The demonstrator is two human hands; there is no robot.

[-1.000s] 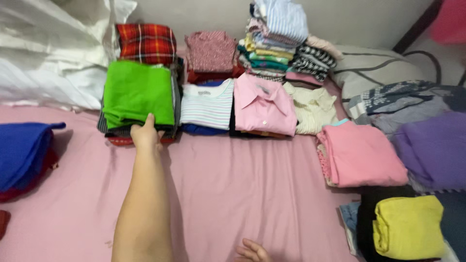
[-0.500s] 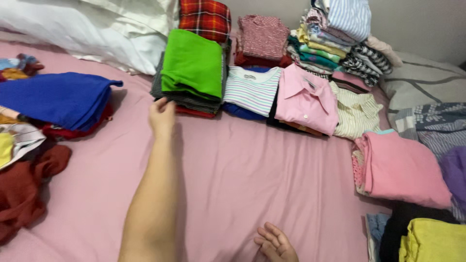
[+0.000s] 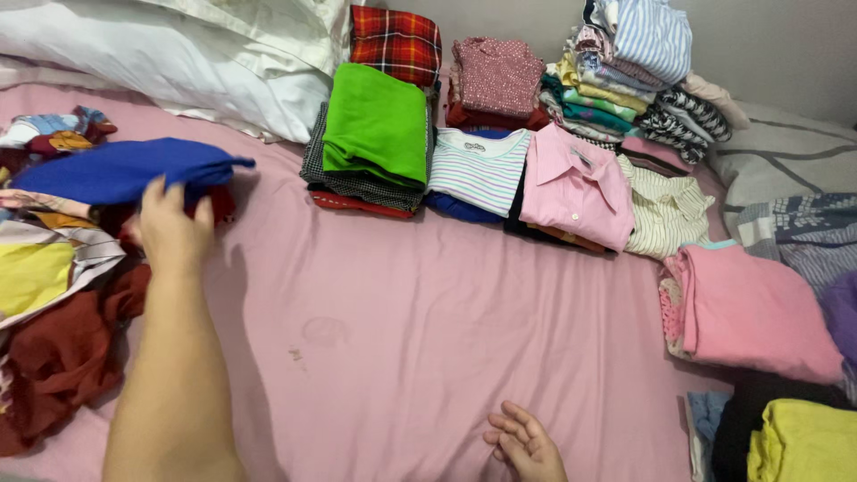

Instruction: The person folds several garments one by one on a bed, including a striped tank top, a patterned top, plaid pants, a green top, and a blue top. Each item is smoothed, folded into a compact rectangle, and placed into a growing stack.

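Under my left hand (image 3: 171,228) lies the blue folded garment (image 3: 120,170), fingers spread loosely on its near edge, not gripping. Well right, my right hand (image 3: 527,444) rests released on the pink sheet (image 3: 428,312).

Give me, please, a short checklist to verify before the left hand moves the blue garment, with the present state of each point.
1. Left hand on the blue garment: ok, the fingers lie on its near edge.
2. Firm grasp: cannot tell, the fingertips are hidden against the cloth.
3. Right hand free: ok, it rests open on the pink sheet, holding nothing.
4. Bare sheet in front to lay it down: ok.
5. Garment free of the pile: not ok, it lies on red cloth and other loose clothes.
6. Green stack standing tidy, apart from the hand: ok.
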